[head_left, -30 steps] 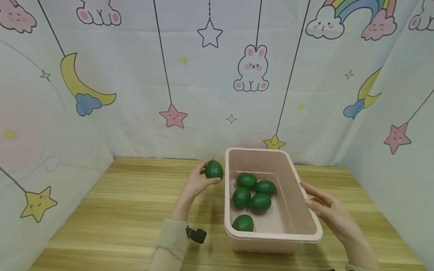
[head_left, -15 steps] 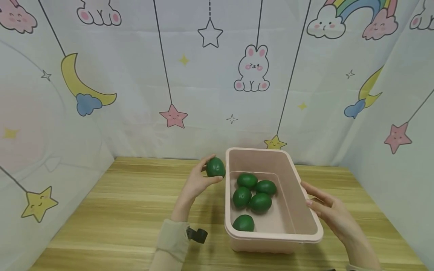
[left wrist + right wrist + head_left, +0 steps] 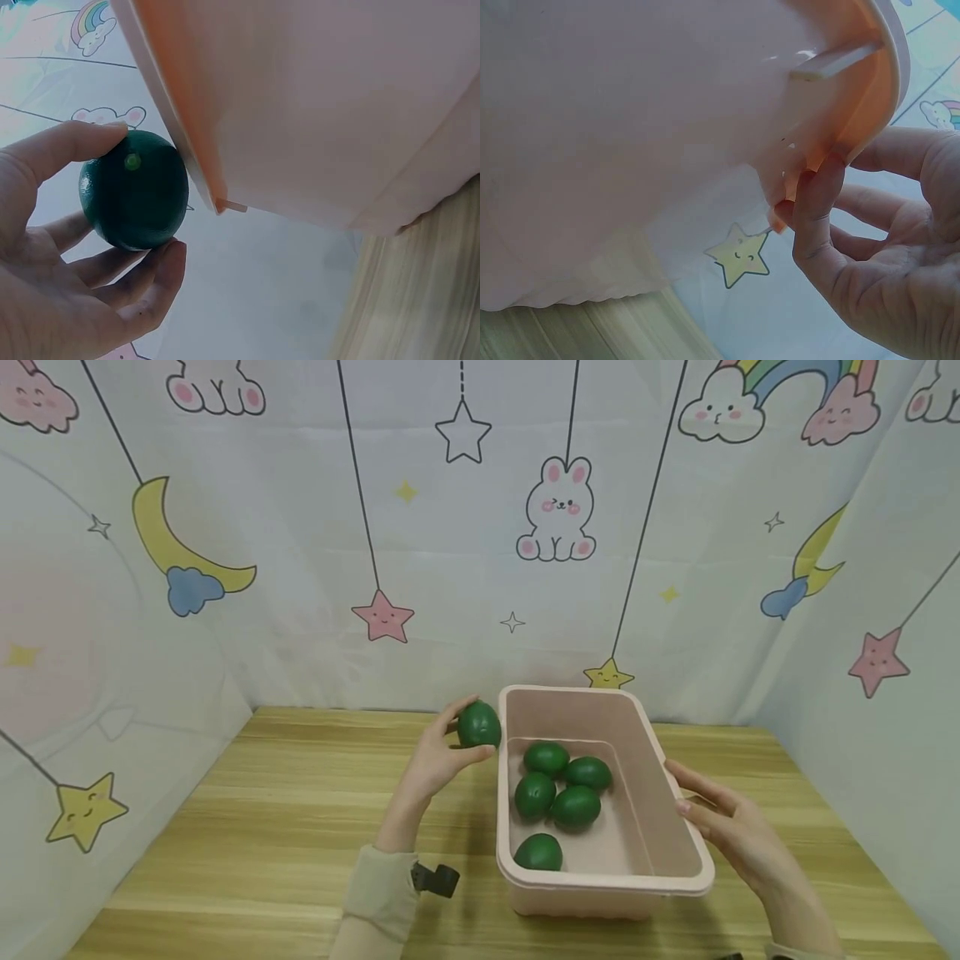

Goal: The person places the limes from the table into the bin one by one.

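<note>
My left hand point(image 3: 437, 762) holds a dark green avocado point(image 3: 478, 724) at the outer left side of a pink plastic bin point(image 3: 504, 810), near the height of its rim. In the left wrist view, thumb and fingers curl round the avocado point(image 3: 135, 195), whose pale stem spot shows; it lies against or very near the bin's rim. Several more avocados lie inside the bin, four clustered toward its left, such as one avocado point(image 3: 575, 808), and a lone avocado point(image 3: 539, 853) in the near left corner. My right hand point(image 3: 738, 835) pinches the bin's right rim; in the right wrist view, fingers curl under its lip.
The bin stands on a wood-grain table point(image 3: 300, 827). Behind and beside the table hangs a white cloth backdrop point(image 3: 300, 527) printed with stars, moons, clouds and rabbits. A dark strap mount point(image 3: 435, 880) sits at the left wrist.
My left hand has raised the avocado slightly and brought it a little rightward, up to the bin's left rim. The bin, the avocados inside it and my right hand stay as they were.
</note>
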Demonstrator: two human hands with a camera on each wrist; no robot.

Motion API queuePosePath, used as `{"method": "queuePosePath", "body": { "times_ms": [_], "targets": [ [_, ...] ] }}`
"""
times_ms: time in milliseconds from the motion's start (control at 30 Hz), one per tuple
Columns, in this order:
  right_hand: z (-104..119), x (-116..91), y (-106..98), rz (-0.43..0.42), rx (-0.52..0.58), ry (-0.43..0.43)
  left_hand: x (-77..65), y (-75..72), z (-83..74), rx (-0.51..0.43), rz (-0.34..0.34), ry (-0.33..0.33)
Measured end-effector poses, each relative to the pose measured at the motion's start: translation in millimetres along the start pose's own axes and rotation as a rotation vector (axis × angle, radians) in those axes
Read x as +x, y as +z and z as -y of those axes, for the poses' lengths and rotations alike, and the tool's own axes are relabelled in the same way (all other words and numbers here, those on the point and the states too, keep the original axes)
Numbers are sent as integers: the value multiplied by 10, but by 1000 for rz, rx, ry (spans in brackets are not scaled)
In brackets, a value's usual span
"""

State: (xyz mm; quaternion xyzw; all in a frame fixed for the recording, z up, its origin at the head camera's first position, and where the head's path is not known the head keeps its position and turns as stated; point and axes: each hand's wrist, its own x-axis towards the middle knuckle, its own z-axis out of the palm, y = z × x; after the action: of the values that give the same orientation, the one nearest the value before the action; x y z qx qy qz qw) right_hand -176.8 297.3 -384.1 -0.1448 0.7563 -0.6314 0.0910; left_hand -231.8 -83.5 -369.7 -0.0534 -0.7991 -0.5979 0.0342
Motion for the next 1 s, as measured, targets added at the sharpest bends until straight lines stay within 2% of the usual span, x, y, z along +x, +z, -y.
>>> {"method": "queuePosePath", "body": {
  "times_ms": [333,667,1000],
  "targets": [
    [13,6,-8,0,1,0,-18,34,-80,-40,8,21],
    [-1,16,3,4,9,-10,-29,49,-125,-34,-3,13],
    [-8,26,-1,2,7,-8,-106,70,-202,-28,16,44]
  ]
}}
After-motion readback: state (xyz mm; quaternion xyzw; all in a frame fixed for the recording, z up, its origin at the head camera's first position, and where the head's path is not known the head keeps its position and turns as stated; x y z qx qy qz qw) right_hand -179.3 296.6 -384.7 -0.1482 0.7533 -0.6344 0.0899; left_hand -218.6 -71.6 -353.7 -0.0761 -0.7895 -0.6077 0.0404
